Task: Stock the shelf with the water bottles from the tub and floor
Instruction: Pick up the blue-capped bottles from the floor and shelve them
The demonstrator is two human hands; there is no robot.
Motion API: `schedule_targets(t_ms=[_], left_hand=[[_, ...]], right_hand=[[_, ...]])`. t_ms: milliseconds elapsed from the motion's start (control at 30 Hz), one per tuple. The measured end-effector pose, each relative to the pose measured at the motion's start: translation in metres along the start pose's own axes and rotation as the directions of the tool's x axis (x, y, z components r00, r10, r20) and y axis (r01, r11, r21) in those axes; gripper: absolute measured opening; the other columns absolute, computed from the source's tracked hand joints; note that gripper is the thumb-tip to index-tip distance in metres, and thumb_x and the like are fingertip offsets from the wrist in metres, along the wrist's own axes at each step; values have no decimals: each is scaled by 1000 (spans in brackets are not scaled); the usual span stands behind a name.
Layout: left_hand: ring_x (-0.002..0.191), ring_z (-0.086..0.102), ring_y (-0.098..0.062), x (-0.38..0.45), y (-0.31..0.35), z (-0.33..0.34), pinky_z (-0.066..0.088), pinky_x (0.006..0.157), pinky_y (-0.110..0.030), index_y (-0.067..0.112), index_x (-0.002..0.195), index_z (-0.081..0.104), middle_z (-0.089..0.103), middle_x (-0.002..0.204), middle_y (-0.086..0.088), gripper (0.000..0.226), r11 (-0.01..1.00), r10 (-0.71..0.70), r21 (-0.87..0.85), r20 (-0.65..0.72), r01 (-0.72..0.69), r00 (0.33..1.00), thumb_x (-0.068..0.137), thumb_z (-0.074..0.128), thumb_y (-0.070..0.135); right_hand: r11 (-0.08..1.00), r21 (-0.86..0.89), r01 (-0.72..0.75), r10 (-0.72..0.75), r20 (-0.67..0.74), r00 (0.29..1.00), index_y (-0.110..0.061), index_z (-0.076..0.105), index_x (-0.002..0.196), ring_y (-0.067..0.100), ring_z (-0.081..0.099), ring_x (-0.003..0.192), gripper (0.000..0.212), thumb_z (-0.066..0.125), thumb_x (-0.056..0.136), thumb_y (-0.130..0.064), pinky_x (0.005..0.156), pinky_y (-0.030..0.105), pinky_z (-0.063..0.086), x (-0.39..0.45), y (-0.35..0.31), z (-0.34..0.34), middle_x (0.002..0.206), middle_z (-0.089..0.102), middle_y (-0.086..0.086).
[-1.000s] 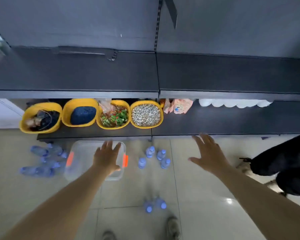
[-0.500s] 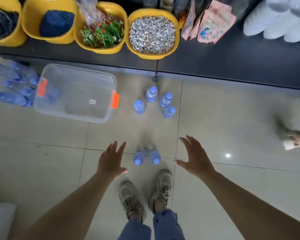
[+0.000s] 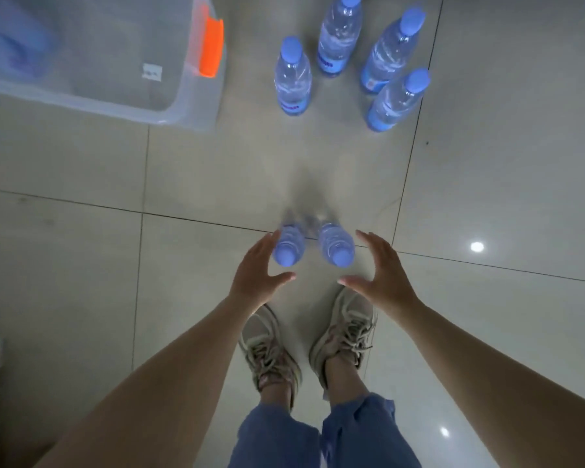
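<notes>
Down low, left hand (image 3: 259, 268) spread wide, fingers straight and thumb stuck out to the right, just left of the left bottle of the near pair (image 3: 288, 246); fingertips at the bottle's side, contact not clear. Right hand (image 3: 380, 268) likewise wide, thumb pointing left, just right of the right bottle of the near pair (image 3: 336, 244), a small gap showing. Nothing held in either hand. Both bottles upright on the tiled floor (image 3: 81, 265), side by side, blue caps toward the camera, lower bodies blurred.

Nearer, directly below the hands, two laced beige sneakers (image 3: 347, 329) and blue trouser legs (image 3: 321, 437), bare forearms reaching in from the near corners.

Farther away, a cluster of four upright water bottles (image 3: 348, 59) with blue caps and blue labels, well apart from the near pair. Far left, a clear plastic tub (image 3: 169, 106) with an orange latch (image 3: 211, 47) on its right end, a small white sticker on its base; hazy blue shapes visible through its far-left wall, too blurred to identify. Two bright light reflections on the tiles at right.
</notes>
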State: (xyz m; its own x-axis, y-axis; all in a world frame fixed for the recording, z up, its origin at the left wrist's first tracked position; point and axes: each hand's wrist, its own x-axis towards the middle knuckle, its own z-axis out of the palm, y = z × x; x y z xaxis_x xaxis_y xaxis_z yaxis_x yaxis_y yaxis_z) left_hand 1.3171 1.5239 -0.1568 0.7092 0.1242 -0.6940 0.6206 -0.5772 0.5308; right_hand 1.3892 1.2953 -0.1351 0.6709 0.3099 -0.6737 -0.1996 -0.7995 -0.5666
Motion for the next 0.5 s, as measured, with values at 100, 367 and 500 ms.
schedule_targets(t_ms=[100,367,500], left_hand=[[139,30,-12,7,-8,14,23,111,-22,23,146,27,33,151,1,93,991,42,-125,-63,-49,997,66,63,56],[126,47,-15,23,5,21,28,99,-4,11,126,53,52,135,-4,61,966,206,-137,-110,-220,972,75,62,42],[110,57,-12,28,18,5,41,95,-16,18,118,58,63,119,5,51,961,14,-271,-172,-61,985,71,66,36]], right_hand=[[992,124,19,-12,-54,998,-22,40,139,20,32,136,77,79,73,-24,113,39,28,11,3,23,145,37,5],[944,268,191,-151,-163,975,-15,58,119,3,42,122,43,72,78,-10,100,10,31,40,-13,42,127,52,-1],[892,448,52,43,-198,979,-21,59,112,-3,54,106,36,70,78,-23,95,25,45,45,-27,25,115,61,-10]])
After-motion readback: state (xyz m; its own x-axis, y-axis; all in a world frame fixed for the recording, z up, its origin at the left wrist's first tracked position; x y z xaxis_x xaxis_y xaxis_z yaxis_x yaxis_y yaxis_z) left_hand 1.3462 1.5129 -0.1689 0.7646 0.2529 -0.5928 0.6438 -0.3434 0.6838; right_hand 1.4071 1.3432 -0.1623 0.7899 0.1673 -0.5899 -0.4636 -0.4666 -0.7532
